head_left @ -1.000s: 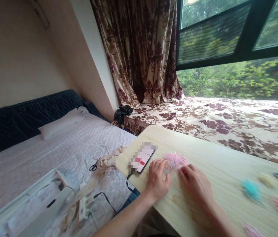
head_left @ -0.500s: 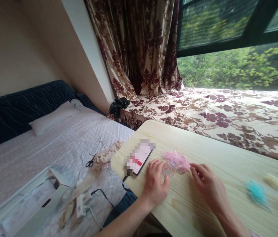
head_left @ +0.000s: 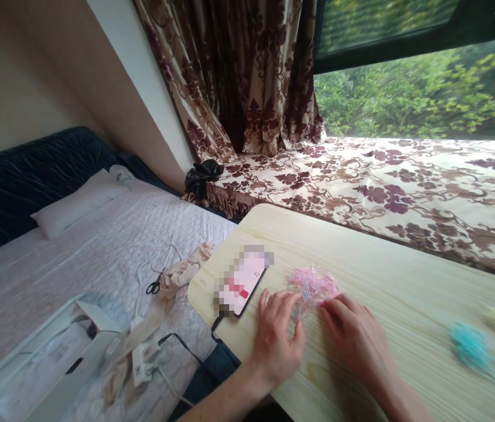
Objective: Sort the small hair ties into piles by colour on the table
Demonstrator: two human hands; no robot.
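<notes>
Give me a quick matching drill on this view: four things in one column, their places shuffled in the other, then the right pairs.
1. Phone
2. Scissors
3. Turquoise bundle
4. Pink tangle

A. On the table, right of the right hand
B. At the fingers of both hands
C. On the bed, beside crumpled cloth
D. On the table, left of the left hand

Right pairs: 1-D, 2-C, 3-A, 4-B
</notes>
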